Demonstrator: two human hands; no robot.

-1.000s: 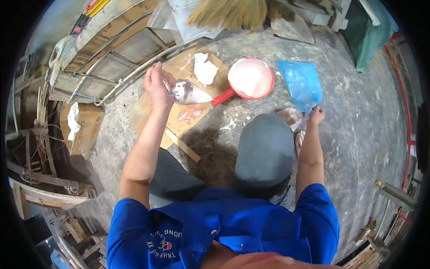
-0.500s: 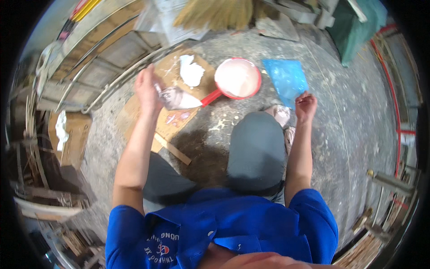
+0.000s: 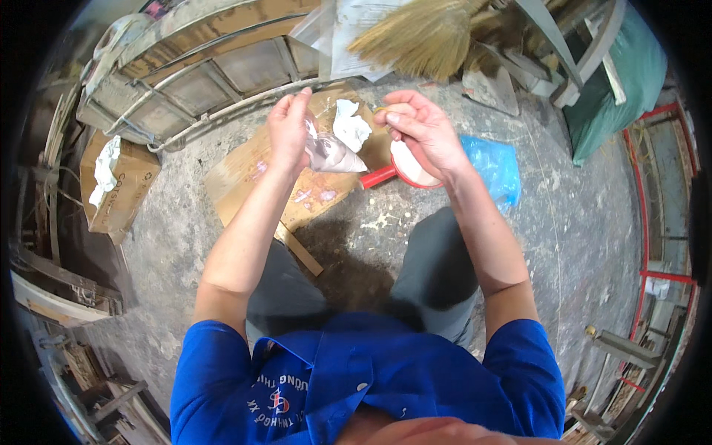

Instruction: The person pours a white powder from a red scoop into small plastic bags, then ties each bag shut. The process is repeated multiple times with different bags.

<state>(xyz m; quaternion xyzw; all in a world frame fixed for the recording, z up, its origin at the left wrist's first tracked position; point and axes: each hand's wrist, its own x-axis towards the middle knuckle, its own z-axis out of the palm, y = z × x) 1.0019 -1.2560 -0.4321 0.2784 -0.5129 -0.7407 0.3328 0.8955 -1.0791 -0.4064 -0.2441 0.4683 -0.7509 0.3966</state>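
My left hand is closed round the gathered top of a clear plastic bag. Pale pinkish-white paste fills the bag's pointed lower end, which hangs toward the red handle of a pan. My right hand is raised over that round red pan, pinching a thin yellowish band between thumb and fingers. Whitish paste lies in the pan, partly hidden behind this hand. Crumpled white paper lies on the cardboard just beyond the bag.
Flat cardboard with pinkish smears covers part of the floor, a wooden strip at its near edge. A blue plastic bag lies right of the pan. A straw broom and a green sack stand at the back.
My right hand has come up from beside the blue bag on the right to above the pan, near my left hand. The left hand still holds the paste-filled bag.
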